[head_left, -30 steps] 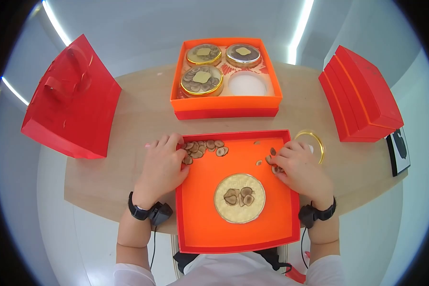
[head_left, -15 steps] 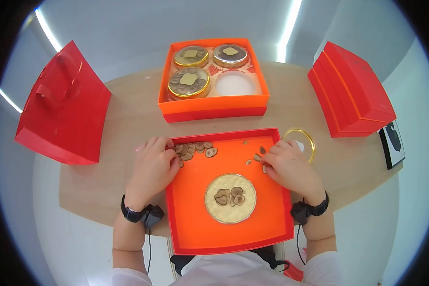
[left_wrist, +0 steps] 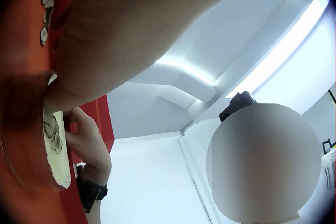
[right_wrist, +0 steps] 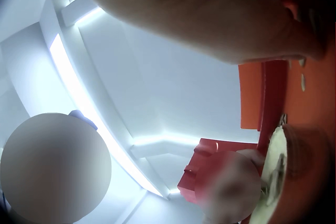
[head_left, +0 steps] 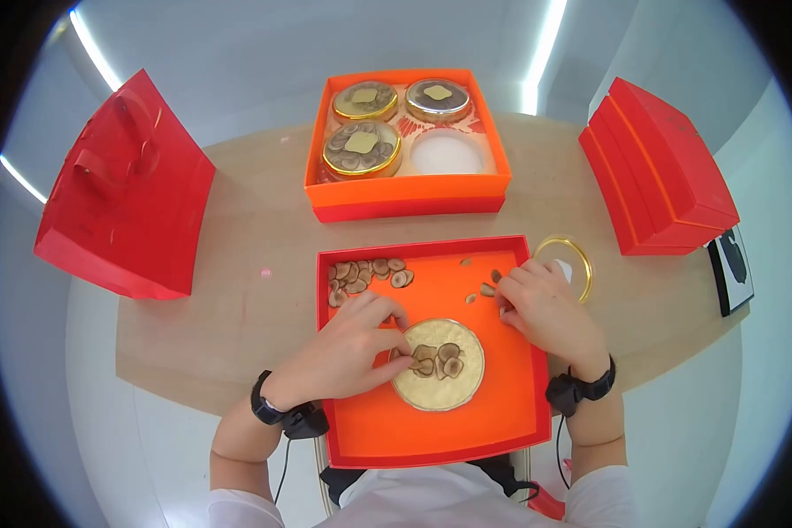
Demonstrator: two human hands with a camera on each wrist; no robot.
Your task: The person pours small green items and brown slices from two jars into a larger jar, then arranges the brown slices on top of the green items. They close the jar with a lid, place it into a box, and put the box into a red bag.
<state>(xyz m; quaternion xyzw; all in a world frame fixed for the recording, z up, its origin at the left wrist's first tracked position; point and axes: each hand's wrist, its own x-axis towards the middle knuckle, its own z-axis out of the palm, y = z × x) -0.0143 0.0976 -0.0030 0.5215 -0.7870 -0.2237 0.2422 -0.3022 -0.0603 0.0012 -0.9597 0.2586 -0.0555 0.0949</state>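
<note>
A shallow red tray (head_left: 431, 431) with an orange inside holds a round clear tub (head_left: 440, 403) with a yellow textured top. Several dried brown slices (head_left: 449, 352) lie in the middle of that top. My left hand (head_left: 356, 343) pinches a dried slice (head_left: 395, 355) at the tub's left side, between thumb and forefinger. At the tray's right wall, my right hand (head_left: 546, 308) has its fingertips curled round a small dried slice (head_left: 502, 311), mostly hidden by the fingers. Other loose slices (head_left: 487, 289) lie just left of these fingers.
A pile of slices (head_left: 354, 276) fills the tray's far left corner. Behind stands an orange box (head_left: 405, 188) with three lidded tubs (head_left: 362, 148) and one bare recess. A gold-rimmed lid (head_left: 587, 280) lies right of the tray. A red bag (head_left: 132, 194) and red boxes (head_left: 664, 176) flank them.
My left hand has moved from the slice pile at the far left corner, rightward and nearer, to the tub with a slice. My right hand stays at the right wall with small finger movements.
</note>
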